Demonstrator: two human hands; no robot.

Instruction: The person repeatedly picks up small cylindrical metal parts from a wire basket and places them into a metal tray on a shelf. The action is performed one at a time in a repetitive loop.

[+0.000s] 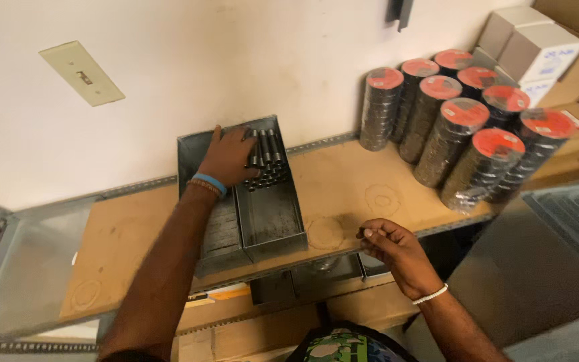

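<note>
Left hand (pixel 229 157) spreads wide over short dark metal rods (pixel 267 161) stacked at the back of a grey sheet-metal bin (pixel 273 224) on a brown shelf (pixel 343 184); right hand (pixel 393 248), fingers curled and holding nothing visible, rests on the shelf's front edge near stacked black tape rolls (pixel 467 134).

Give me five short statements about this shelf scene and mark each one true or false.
1. The left hand rests on dark metal rods in a grey metal bin. True.
2. The right hand is inside the bin. False: it rests at the front edge of the shelf, apart from the bin.
3. Stacks of black tape rolls with red centres stand to the right of the bin. True.
4. A light switch is on the wall. True.
5. The white boxes sit on the floor. False: they stand behind the rolls, on the shelf.
</note>
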